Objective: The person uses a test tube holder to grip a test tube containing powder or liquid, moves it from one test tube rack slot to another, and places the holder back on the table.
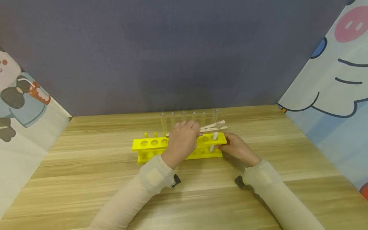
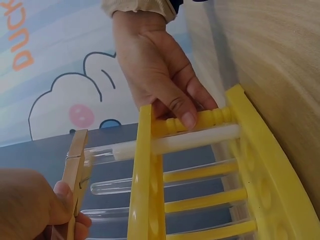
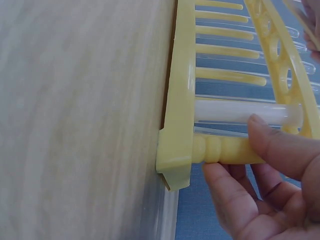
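Observation:
A yellow test tube rack stands on the table. My left hand is above its upper shelf and holds a wooden test tube clamp. In the head view the clamp's two arms spread apart toward the right. Beside them is the upper part of a test tube with white contents, set in the rack's end hole on the right; whether the clamp touches it I cannot tell. My right hand grips the ridged end post of the rack, thumb close to that tube.
Several clear test tubes stand upside down on yellow pegs along the rack's back. A dark grey panel rises behind the wood-grain table. Cartoon-printed panels flank both sides.

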### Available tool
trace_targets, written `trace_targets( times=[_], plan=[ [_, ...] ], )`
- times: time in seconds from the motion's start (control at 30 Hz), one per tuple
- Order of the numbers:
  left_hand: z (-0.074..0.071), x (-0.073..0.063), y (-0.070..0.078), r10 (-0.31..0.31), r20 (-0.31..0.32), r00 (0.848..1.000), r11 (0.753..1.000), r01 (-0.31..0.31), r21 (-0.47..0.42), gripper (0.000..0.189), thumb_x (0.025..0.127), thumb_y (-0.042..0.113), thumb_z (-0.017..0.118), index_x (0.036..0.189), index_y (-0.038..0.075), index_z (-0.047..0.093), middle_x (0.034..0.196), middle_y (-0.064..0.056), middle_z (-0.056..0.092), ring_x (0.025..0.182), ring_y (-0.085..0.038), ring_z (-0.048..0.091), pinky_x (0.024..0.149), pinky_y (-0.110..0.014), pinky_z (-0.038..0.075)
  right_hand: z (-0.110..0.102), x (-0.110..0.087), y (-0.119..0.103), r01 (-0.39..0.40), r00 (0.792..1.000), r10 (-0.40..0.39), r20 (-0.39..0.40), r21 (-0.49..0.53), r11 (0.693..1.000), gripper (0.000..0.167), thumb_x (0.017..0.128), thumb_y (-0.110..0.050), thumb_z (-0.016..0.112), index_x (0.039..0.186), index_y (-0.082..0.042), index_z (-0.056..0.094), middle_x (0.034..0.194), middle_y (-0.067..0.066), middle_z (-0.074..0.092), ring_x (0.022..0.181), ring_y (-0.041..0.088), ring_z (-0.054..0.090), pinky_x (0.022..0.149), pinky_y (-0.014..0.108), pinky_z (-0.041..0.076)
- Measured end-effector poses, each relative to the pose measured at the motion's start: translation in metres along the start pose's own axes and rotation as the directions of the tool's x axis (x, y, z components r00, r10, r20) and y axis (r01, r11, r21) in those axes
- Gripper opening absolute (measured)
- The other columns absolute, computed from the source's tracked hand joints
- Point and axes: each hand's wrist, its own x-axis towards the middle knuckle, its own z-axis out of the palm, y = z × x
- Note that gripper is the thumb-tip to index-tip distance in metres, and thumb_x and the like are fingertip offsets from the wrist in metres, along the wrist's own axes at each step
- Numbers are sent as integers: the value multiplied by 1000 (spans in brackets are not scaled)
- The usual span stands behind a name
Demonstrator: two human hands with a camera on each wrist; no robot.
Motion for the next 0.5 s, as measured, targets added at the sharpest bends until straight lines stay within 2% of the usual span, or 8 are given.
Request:
trace_targets(
  times=[0.27, 0.5],
  plan=[
    [-2, 1, 0, -9, -37, 999, 1000, 9, 10, 13, 85, 20, 69, 81, 9, 64, 72, 0, 59, 60, -13, 52, 52, -23, 36, 0, 1, 0, -25, 1000, 25, 1, -3, 1000, 28, 89, -9, 63, 114, 1, 59, 110, 12, 63, 99, 24, 60, 89, 38, 48],
    [-3, 1, -1, 0, -81, 997, 1000, 2, 19, 14, 87, 20, 67, 80, 9, 63, 69, 0, 55, 56, -13, 46, 51, -23, 33, 0, 1, 1, 3, 1000, -3, 11, 1, 1000, 30, 90, -12, 62, 116, 3, 57, 112, 13, 63, 101, 24, 60, 90, 40, 48]
  ],
)
